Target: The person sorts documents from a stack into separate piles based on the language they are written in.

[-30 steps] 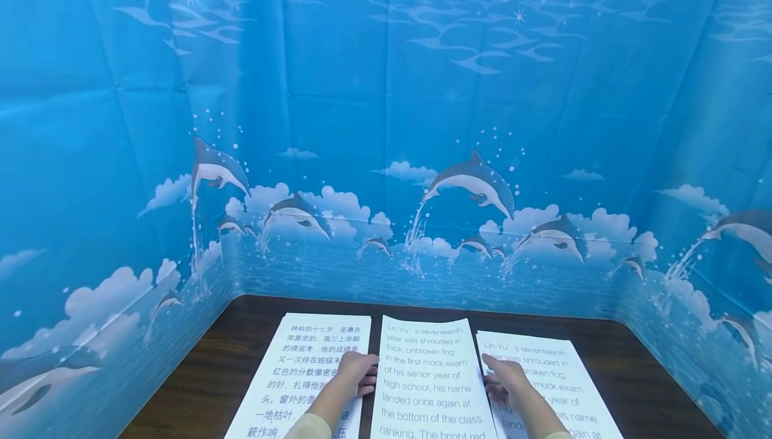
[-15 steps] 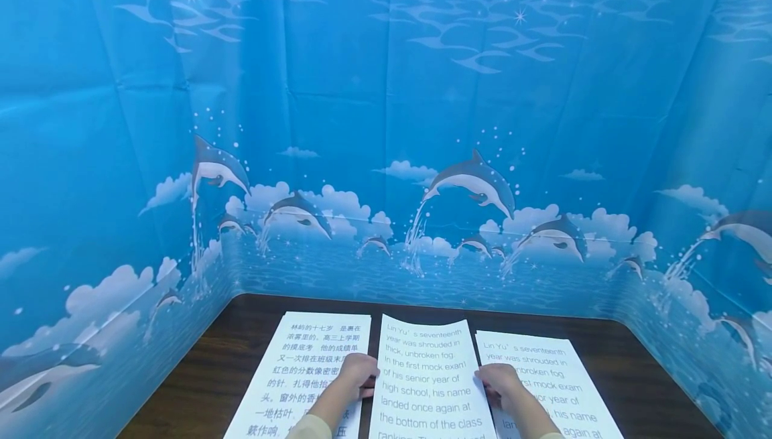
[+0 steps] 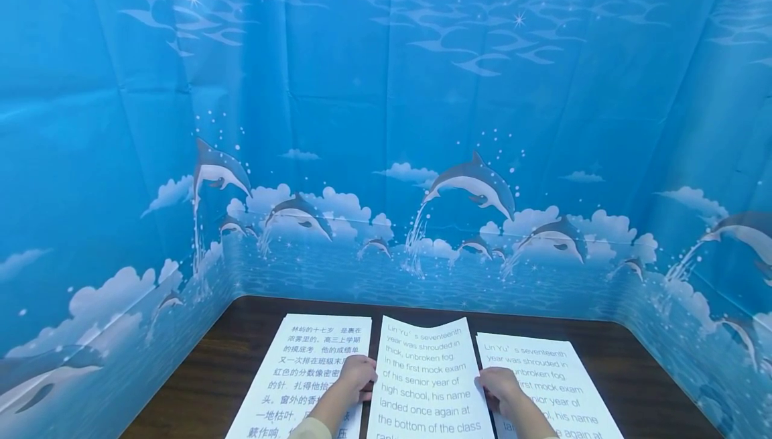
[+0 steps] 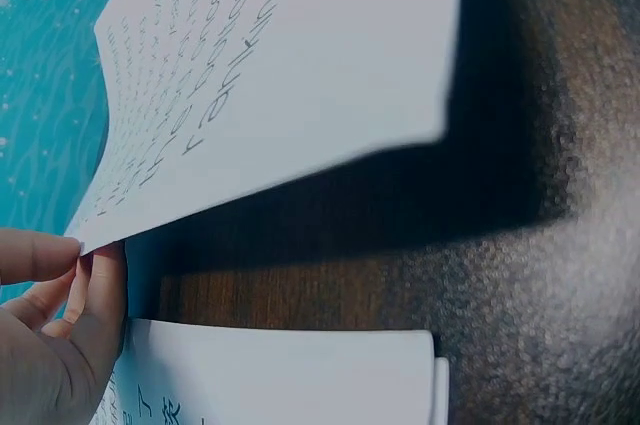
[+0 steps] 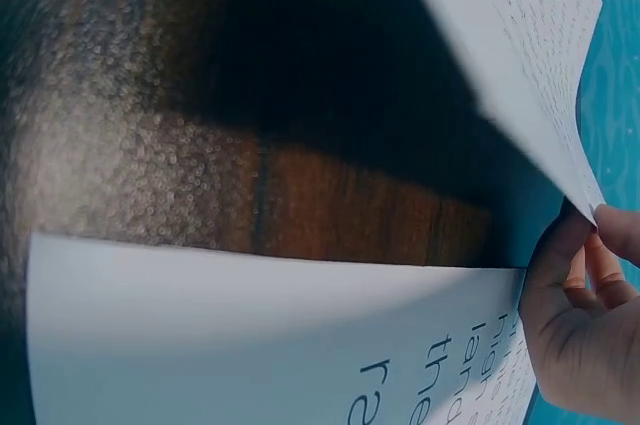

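Observation:
A white sheet of paper [image 3: 425, 385] with printed English text is in the middle of the head view, its top edge bowed downward. My left hand [image 3: 356, 380] pinches its left edge between thumb and fingers. On the opposite edge, the thumb and fingers of my right hand [image 3: 505, 391] pinch it too. Both wrist views show the sheet [image 4: 300, 75] raised off the table, with a dark shadow under it. Below my left hand lies a stack of sheets with Chinese text [image 3: 283, 385]. Under my right hand lies paper with English text [image 3: 557, 365].
The dark wood-grain table [image 3: 193, 379] carries the papers. A blue curtain [image 3: 362, 124] printed with dolphins and clouds encloses its back and both sides. Narrow strips of tabletop separate the papers.
My right hand's spread fingers have drawn in to pinch the middle sheet's right edge. My left fingers have also drawn in at its left edge. The sheet's top edge now bows more deeply.

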The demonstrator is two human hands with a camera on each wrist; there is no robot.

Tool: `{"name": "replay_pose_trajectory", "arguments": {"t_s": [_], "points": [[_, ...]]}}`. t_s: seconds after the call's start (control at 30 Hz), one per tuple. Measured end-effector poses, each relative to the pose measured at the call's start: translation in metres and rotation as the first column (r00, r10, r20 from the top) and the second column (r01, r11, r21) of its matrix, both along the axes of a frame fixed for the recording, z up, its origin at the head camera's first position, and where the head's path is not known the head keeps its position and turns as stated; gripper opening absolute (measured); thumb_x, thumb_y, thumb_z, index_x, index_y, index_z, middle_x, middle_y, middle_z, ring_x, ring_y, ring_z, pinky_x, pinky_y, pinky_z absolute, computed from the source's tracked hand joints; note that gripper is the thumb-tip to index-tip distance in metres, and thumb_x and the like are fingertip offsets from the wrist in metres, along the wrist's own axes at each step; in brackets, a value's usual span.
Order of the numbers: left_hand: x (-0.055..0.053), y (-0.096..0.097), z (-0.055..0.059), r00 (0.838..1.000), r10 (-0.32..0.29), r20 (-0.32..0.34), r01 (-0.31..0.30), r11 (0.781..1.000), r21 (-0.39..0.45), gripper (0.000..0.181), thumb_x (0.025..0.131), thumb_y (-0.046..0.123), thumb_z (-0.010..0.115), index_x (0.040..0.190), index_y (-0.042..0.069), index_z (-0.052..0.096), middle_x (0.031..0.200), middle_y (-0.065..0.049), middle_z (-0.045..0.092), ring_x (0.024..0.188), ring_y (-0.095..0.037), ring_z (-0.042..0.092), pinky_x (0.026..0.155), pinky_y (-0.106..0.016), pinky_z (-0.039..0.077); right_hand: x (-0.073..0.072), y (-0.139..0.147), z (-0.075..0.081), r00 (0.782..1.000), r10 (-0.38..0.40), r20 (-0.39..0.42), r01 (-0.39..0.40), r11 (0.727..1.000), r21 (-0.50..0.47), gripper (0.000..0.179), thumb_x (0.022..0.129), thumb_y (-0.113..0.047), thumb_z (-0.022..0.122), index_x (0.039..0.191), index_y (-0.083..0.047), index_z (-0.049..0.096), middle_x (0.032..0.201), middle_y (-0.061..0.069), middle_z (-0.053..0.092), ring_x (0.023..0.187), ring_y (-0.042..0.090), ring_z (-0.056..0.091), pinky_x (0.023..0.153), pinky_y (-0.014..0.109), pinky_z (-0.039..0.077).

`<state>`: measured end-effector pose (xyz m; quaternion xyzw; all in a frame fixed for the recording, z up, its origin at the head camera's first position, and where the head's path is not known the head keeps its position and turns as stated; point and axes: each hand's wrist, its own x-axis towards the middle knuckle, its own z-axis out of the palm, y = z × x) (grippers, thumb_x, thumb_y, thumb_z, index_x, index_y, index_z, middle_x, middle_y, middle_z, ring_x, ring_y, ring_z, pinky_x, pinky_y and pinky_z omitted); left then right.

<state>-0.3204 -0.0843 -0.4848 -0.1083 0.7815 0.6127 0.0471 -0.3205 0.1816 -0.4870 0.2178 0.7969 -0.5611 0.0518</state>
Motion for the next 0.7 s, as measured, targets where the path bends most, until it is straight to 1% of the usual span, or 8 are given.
{"name": "replay_pose_trajectory", "arguments": {"t_s": [0.2,0.33,0.5,0.6,0.7], "points": [[0.001,0.000,0.002,1.000,0.012,-0.014,-0.012,1.000,-0.010,0.022,0.070,-0.009,0.050,0.089,-0.003,0.056,0.068,-0.012,0.050,0.057,-0.019,0.052,0.046,-0.024,0.046,0.000,0.001,0.002,1.000,-0.004,0.003,0.004,1.000,-0.005,0.026,0.078,-0.005,0.053,0.099,0.009,0.052,0.075,0.014,0.054,0.064,0.020,0.054,0.055,0.028,0.045],[0.001,-0.001,0.002,0.999,0.007,-0.040,-0.008,0.999,-0.039,0.023,0.069,-0.008,0.050,0.091,-0.003,0.056,0.070,-0.013,0.050,0.057,-0.018,0.051,0.045,-0.024,0.045,0.002,0.001,0.006,1.000,-0.003,-0.006,0.003,1.000,-0.002,0.024,0.078,-0.005,0.053,0.097,0.010,0.052,0.075,0.013,0.055,0.064,0.020,0.054,0.056,0.028,0.045],[0.001,0.000,0.004,0.998,0.001,-0.059,-0.005,0.998,-0.059,0.024,0.069,-0.008,0.049,0.091,-0.003,0.055,0.070,-0.012,0.049,0.058,-0.019,0.050,0.045,-0.024,0.044,0.003,0.001,0.009,1.000,-0.003,-0.019,0.002,1.000,-0.004,0.024,0.078,-0.003,0.053,0.098,0.010,0.051,0.076,0.014,0.054,0.065,0.021,0.054,0.055,0.028,0.044],[0.001,0.001,0.006,0.998,0.016,-0.059,-0.020,0.998,-0.064,0.023,0.069,-0.008,0.049,0.090,-0.003,0.055,0.070,-0.012,0.048,0.058,-0.019,0.050,0.045,-0.024,0.044,0.002,0.001,0.010,1.000,-0.007,-0.011,0.007,1.000,-0.003,0.025,0.078,-0.004,0.053,0.098,0.010,0.051,0.076,0.014,0.054,0.065,0.021,0.055,0.055,0.028,0.045],[0.000,0.002,0.007,0.998,0.026,-0.064,-0.030,0.997,-0.068,0.023,0.068,-0.008,0.049,0.090,-0.003,0.055,0.071,-0.012,0.048,0.057,-0.019,0.050,0.045,-0.024,0.044,0.001,0.003,0.011,1.000,0.005,-0.007,-0.005,1.000,0.008,0.025,0.079,-0.005,0.052,0.099,0.011,0.051,0.076,0.014,0.054,0.065,0.021,0.055,0.055,0.028,0.045]]}}
